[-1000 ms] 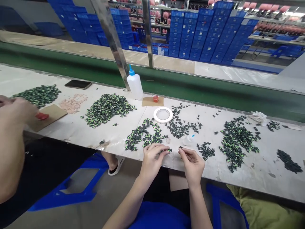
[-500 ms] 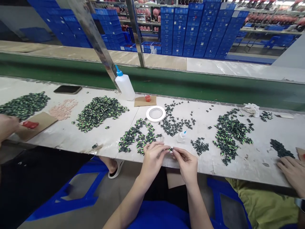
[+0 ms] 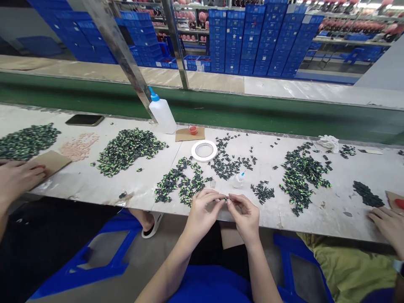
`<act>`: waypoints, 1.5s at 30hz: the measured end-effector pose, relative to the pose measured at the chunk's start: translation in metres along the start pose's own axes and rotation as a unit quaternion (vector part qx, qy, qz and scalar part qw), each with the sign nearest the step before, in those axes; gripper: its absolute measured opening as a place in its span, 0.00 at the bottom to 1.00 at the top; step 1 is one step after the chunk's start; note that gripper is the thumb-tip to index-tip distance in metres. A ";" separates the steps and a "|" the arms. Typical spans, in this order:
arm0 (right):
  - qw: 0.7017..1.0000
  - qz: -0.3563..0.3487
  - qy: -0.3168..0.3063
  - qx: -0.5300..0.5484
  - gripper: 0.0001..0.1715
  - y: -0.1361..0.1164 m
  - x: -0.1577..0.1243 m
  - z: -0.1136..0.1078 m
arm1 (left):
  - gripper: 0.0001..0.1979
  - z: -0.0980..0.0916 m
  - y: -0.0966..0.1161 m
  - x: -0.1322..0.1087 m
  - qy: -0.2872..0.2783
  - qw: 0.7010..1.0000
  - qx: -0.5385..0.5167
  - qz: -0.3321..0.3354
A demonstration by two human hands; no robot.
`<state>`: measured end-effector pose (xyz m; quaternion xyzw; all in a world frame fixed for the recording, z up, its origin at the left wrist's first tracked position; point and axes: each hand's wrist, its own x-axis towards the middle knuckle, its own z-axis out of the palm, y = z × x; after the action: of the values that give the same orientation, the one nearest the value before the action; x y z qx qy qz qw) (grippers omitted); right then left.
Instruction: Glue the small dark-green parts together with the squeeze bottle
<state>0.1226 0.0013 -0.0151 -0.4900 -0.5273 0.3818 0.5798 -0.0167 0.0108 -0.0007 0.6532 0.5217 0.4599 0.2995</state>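
My left hand [image 3: 203,209] and my right hand [image 3: 245,213] meet over the table's front edge, thumbs and forefingers pinched together. Between their fingertips is a small dark piece [image 3: 226,198], mostly covered by the fingers. Just left of my left hand lies a heap of small black-and-green pieces [image 3: 189,182]. Plain black pieces [image 3: 227,165] are scattered beyond my hands, with a smaller group of black pieces [image 3: 264,192] right of my right hand. A little bottle with a blue tip [image 3: 238,180] stands close behind my fingers.
A roll of white tape [image 3: 204,151], a red cup on cardboard [image 3: 192,131] and a white squeeze bottle [image 3: 164,115] stand farther back. More black-and-green heaps [image 3: 129,149] lie on the table [image 3: 78,183]. Co-workers' hands [image 3: 19,179] work at both sides.
My fingertips have drawn closer together around the small piece, which shows less now. The co-worker's hand at the left has moved onto the cardboard. The view has shifted slightly.
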 end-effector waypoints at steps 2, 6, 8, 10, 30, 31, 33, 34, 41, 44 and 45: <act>1.000 0.000 0.004 -0.007 0.11 0.002 -0.001 -0.001 | 0.06 0.000 0.002 0.000 -0.008 0.999 -0.042 -0.023; 1.000 -0.011 -0.006 -0.025 0.14 0.005 -0.004 -0.004 | 0.07 0.001 0.005 0.000 -0.021 0.993 -0.095 -0.059; 0.999 -0.023 -0.005 -0.040 0.12 0.006 -0.005 -0.004 | 0.06 0.003 0.006 0.001 -0.020 0.993 -0.099 -0.068; 0.998 -0.029 -0.006 -0.050 0.11 0.007 -0.005 -0.004 | 0.06 0.004 0.006 0.000 -0.016 0.993 -0.096 -0.071; 0.991 -0.016 -0.089 -0.096 0.16 -0.007 0.003 -0.019 | 0.09 -0.007 0.014 0.002 -0.133 0.987 0.088 0.023; 0.992 -0.009 -0.085 -0.092 0.16 -0.006 0.002 -0.019 | 0.09 -0.005 0.015 0.001 -0.128 0.988 0.089 0.022; 0.993 0.004 -0.076 -0.090 0.16 -0.004 0.000 -0.020 | 0.09 0.000 0.016 -0.002 -0.108 0.990 0.089 0.018; 0.993 0.009 -0.072 -0.090 0.16 -0.003 -0.001 -0.020 | 0.09 0.003 0.017 -0.003 -0.093 0.991 0.092 0.017; 0.995 0.033 -0.053 -0.079 0.16 -0.001 -0.004 -0.026 | 0.09 0.014 0.019 -0.010 -0.061 0.993 0.100 0.028; 0.996 0.052 -0.059 -0.039 0.17 -0.004 -0.003 -0.030 | 0.08 0.016 0.017 -0.011 -0.072 0.994 0.076 0.007; 0.996 0.059 -0.059 -0.025 0.18 -0.005 -0.002 -0.032 | 0.09 0.016 0.017 -0.012 -0.078 0.995 0.061 -0.006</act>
<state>0.1535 -0.0074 -0.0100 -0.5112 -0.5404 0.4303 0.5114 0.0044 -0.0035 0.0041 0.7011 0.5277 0.3731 0.3011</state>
